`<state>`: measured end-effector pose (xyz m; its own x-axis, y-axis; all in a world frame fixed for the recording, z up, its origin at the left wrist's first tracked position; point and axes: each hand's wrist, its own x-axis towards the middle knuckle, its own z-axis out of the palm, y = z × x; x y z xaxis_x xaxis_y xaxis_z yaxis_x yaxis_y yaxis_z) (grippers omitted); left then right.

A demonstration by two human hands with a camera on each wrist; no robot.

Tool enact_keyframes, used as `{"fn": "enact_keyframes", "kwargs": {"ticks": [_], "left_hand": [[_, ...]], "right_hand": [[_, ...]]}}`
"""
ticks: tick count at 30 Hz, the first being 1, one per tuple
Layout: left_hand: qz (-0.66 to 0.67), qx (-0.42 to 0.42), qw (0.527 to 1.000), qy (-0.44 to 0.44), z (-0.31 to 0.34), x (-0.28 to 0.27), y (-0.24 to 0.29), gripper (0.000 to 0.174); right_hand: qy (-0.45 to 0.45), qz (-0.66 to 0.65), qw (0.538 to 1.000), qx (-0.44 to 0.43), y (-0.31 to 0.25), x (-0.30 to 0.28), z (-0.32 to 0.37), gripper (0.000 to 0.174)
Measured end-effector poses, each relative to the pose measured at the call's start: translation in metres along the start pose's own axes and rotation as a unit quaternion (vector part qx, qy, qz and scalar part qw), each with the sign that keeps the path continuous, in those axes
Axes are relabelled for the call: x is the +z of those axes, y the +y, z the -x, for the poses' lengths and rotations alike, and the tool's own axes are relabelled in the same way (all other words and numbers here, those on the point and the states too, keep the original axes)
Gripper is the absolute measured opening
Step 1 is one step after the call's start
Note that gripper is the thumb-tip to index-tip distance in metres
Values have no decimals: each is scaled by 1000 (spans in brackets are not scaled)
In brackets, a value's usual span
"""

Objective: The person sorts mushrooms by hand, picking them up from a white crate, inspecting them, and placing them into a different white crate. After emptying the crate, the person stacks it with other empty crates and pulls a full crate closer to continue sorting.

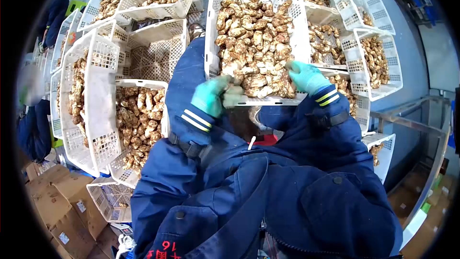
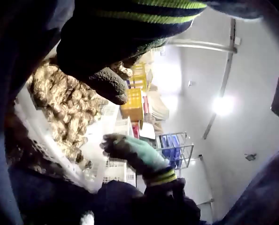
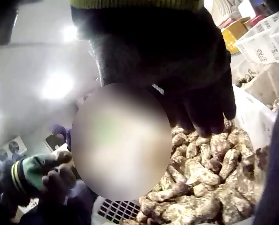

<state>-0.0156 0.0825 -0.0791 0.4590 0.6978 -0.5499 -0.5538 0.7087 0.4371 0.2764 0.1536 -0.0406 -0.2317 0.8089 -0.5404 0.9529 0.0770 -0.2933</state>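
Note:
Brown-and-white mushrooms (image 1: pixel 256 43) fill a white slotted plastic basket (image 1: pixel 209 38) in front of me. My left hand (image 1: pixel 213 95), in a teal glove with grey fingers, is blurred at the basket's near left corner. In the left wrist view its thumb lies against a mushroom (image 2: pixel 123 70), with the fingers curled in dark shadow. My right hand (image 1: pixel 306 77), gloved the same way, rests its fingertips on the pile by the near right side. Seen in the right wrist view, those fingers (image 3: pixel 207 115) point down loosely at the mushrooms, with nothing gripped.
More white baskets of mushrooms stand on both sides, including one close at my left (image 1: pixel 141 115) and another at right (image 1: pixel 376 62). An almost bare basket (image 1: pixel 153 50) sits left of my knee. Cardboard boxes (image 1: pixel 67 201) lie lower left; a metal frame (image 1: pixel 407 121) is at right.

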Motion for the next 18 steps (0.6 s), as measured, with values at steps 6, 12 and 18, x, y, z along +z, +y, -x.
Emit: {"fn": "enact_keyframes", "kwargs": {"ticks": [6,12,18], "left_hand": [[23,334,939,-77,11,31,105,51],[-27,91,995,32,5,24,-8,38],[-100,46,993,46,2,3,-50,47]], "right_hand": [[-32,55,974,-217,17,80,-27,39],[-64,146,978,-135,-1,104,-49,32],[69,-79,962,-253,-11,47,-16,36]]}}
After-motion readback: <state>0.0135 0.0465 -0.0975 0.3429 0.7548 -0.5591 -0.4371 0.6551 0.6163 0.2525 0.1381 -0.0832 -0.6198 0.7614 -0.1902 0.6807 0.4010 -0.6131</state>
